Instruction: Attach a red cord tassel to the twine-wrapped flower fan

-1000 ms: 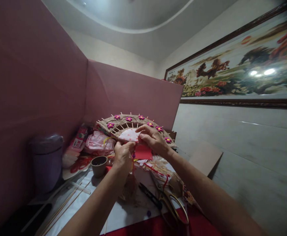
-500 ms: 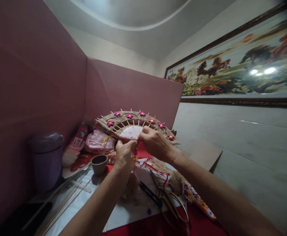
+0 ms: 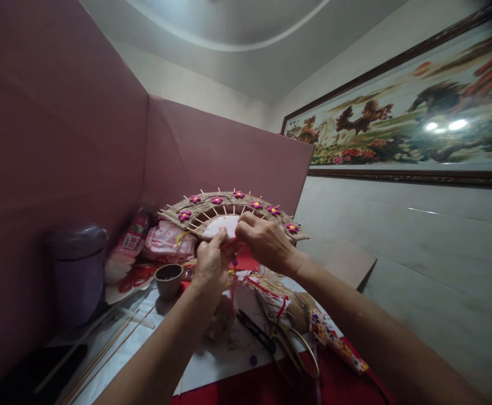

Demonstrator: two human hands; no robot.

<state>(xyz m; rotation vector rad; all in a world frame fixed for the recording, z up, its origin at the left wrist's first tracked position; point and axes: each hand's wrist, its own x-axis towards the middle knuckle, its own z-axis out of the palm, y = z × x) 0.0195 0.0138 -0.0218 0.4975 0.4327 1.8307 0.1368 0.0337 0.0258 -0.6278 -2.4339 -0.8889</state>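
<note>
A handmade fan (image 3: 229, 199) is held up over the table, its woven brown band dotted with magenta felt-like flowers and thin sticks poking past the edge. At its base is a half-round white patch (image 3: 218, 226) with faint pink marks. My left hand (image 3: 214, 256) grips the lower edge of that patch, thumb on the front. Pinched fingers of my right hand (image 3: 256, 233) close on the patch's right side; whether they also hold something small is hidden. Below my hands dangles a red cord with a purple bead (image 3: 234, 262).
Gold-handled scissors (image 3: 292, 343) and a black-handled tool (image 3: 256, 332) lie on white paper. A small pot (image 3: 168, 281), a purple canister (image 3: 79, 275) and thin sticks (image 3: 106, 349) are at left. A floral-patterned object (image 3: 336, 340) lies right. Pink panels (image 3: 229, 146) stand behind.
The fan has tilted slightly, its left end lower and its right end higher. My left thumb has moved up onto the white patch. The hanging bead has shifted a little right.
</note>
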